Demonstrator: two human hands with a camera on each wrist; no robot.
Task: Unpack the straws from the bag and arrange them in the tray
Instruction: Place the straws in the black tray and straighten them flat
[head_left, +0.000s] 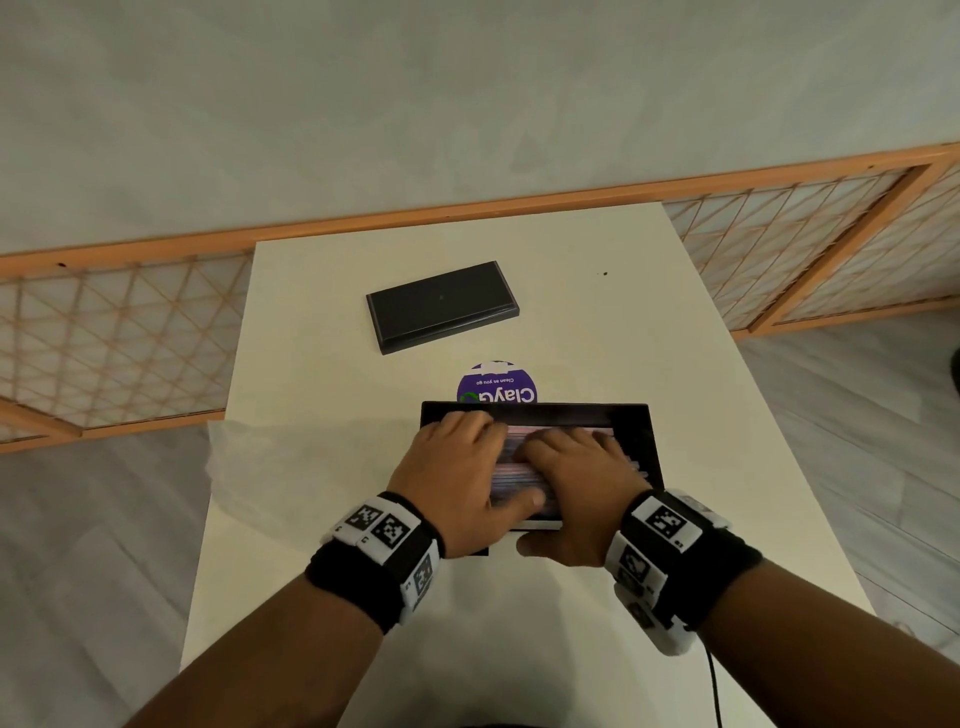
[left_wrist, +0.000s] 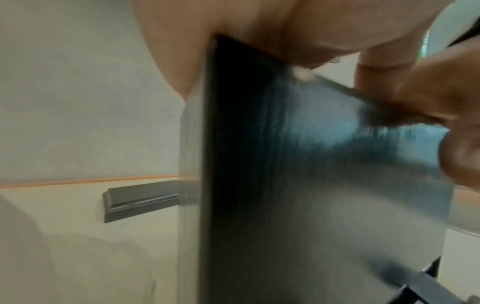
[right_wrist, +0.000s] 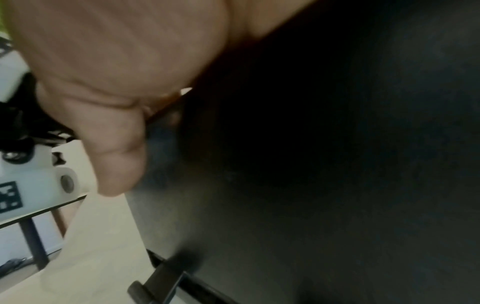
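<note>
I judge the straws (head_left: 513, 457) all in the tray (head_left: 571, 410); my left hand (head_left: 457, 467) presses them, fingers together, while my right hand (head_left: 576, 470) pinches the rim. Only tidying remains.

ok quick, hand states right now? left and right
Left hand: open, fingers laid over the straws in the tray, pressing them.
Right hand: grips the tray, thumb under its near edge, fingers on top of the straws.
</note>
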